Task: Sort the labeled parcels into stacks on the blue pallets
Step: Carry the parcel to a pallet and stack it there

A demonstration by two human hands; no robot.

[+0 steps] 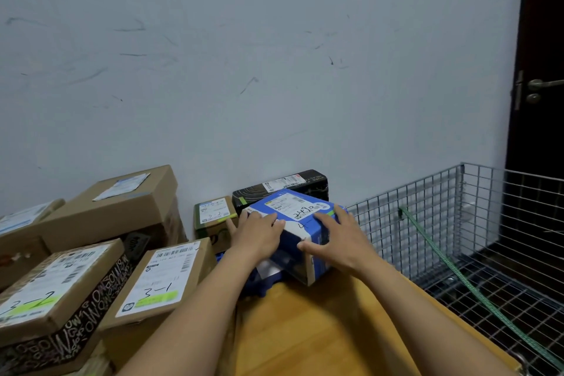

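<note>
A blue and white parcel [300, 224] with a shipping label and handwritten digits sits tilted near the wall, over a blue pallet [259, 282]. My left hand [259, 233] lies on its left top edge with fingers extended. My right hand [331, 236] rests on its right top, fingers spread, thumb against the front face. Behind it stand a black parcel [280, 188] and a small green-labeled box [213, 215]. To the left are stacked brown parcels, one marked 3-1 [161, 278] and one marked 3-2 [52, 293].
A wire mesh cage [457, 223] with a green strap [451, 272] stands at the right, in front of a dark door [540, 70]. A large brown carton [122, 201] sits against the wall at left. An orange-brown surface [305, 330] lies under my forearms.
</note>
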